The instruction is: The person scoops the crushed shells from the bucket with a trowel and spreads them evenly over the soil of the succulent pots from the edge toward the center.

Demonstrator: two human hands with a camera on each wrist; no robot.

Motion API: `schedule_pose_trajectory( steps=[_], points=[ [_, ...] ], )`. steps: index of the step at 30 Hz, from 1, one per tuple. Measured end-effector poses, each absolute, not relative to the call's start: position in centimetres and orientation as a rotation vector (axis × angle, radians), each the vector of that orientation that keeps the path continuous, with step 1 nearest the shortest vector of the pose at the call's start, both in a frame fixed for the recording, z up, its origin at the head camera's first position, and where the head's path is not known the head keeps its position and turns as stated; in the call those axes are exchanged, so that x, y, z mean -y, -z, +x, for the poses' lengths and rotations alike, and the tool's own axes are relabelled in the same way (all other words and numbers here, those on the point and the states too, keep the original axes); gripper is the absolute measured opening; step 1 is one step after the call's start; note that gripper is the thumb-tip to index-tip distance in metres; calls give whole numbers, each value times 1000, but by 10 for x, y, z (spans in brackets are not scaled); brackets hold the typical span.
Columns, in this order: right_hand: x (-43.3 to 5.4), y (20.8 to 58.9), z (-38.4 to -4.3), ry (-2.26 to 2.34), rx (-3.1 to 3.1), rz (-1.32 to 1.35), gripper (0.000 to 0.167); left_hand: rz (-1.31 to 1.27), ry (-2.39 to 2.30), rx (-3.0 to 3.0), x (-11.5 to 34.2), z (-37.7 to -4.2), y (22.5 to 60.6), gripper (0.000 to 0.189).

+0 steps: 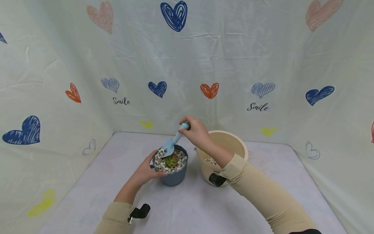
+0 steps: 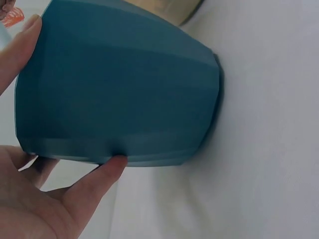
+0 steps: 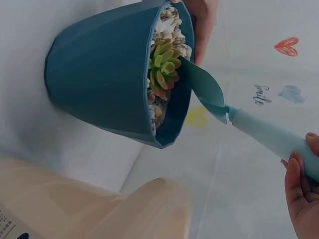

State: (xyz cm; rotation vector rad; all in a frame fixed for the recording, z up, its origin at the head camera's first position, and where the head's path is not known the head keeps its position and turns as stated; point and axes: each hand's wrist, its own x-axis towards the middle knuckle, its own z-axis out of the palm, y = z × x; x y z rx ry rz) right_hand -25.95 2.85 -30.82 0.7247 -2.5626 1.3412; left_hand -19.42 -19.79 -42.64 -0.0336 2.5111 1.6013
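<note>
A blue flowerpot [image 1: 173, 179] stands on the table, filled near the rim with small pale stones [image 1: 161, 166] around a green, red-tipped succulent [image 3: 162, 65]. My left hand [image 1: 147, 171] holds the pot from the left, thumb near the rim on one side and fingers against its wall, as the left wrist view shows. In my right hand [image 1: 196, 130] is the handle of a light blue trowel [image 3: 271, 135], gripped above the pot. The trowel slants down, its blade inside the rim over the stones, close beside the succulent. Whether the blade carries stones is hard to see.
Right of the pot stands a large cream bucket [image 1: 205, 167] with stones [image 1: 211, 160] inside, partly hidden under my right forearm. The table [image 1: 178, 211] has a pale cover. Behind it hangs a curtain [image 1: 187, 61] printed with hearts.
</note>
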Motion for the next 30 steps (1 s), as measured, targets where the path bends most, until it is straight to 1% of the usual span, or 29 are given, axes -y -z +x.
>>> schedule_pose_trajectory(
  steps=[18,30],
  points=[
    [-33,298,-249,-1245,2591,796,18,-90,-1563,-2617,179,-186,428,116],
    [-38,293,-243,-1215,2596,822,19,-8,-1640,-2679,171,-186,429,111]
  ],
)
